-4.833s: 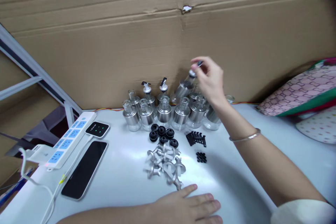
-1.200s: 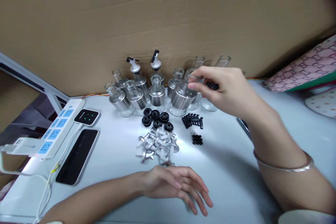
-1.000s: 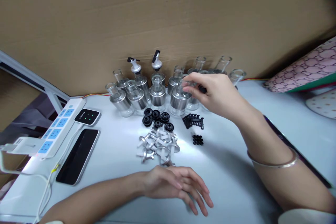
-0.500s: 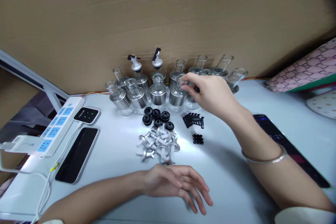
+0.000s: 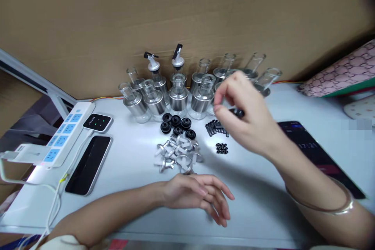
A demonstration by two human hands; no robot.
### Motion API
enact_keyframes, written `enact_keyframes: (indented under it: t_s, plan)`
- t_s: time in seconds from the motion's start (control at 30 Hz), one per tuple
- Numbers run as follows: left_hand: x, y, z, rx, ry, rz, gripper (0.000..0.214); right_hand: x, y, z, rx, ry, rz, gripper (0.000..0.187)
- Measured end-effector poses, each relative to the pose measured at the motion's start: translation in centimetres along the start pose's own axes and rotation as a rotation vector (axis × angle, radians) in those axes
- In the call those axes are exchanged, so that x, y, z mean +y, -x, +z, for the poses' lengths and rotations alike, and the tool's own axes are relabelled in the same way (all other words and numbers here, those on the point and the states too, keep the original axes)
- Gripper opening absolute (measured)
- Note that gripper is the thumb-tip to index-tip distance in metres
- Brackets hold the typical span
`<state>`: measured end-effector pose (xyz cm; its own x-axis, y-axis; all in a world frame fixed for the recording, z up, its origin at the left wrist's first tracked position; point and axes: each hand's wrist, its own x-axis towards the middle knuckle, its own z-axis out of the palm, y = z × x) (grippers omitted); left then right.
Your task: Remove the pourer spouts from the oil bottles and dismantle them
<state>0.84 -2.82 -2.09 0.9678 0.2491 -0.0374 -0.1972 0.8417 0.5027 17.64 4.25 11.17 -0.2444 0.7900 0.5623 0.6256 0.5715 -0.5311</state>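
My right hand (image 5: 244, 113) is raised in front of the glass bottles at the right, its fingers curled. A small black part (image 5: 238, 113) shows inside its curl; its exact kind is mostly hidden. Close to the table's front, my left hand (image 5: 199, 197) is held with fingers apart and nothing in it. Just beyond it lies a pile of silver pourer spouts (image 5: 180, 152). Behind them are several black ribbed stoppers (image 5: 175, 121). Black levers (image 5: 216, 127) and small black caps (image 5: 222, 148) lie to the right, below my right hand.
Glass bottles with steel bands (image 5: 178, 99) stand in rows along the cardboard wall (image 5: 187, 15); two at the back carry pourers (image 5: 177, 61). On the left are a power strip (image 5: 66, 134) and a phone (image 5: 89, 166). A larger dark-screened device (image 5: 322, 156) lies under my right forearm.
My right hand has drawn back from the bottle necks, slightly right and nearer, with its fingers curled more. My left hand has barely moved. The view has shifted a little.
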Motion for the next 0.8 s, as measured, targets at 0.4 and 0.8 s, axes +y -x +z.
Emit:
enact_keyframes:
  t_s: [0.4,0.8]
  plan:
    - [0.8,-0.6,0.7,0.103,-0.061,-0.133,0.051,0.7,7.5,3.7,-0.533,-0.813,0.439,0.015]
    - [0.6,-0.2,0.8,0.148,-0.046,-0.153,0.061,3.0,7.8,2.4,-0.258,-0.069,-0.161,0.054]
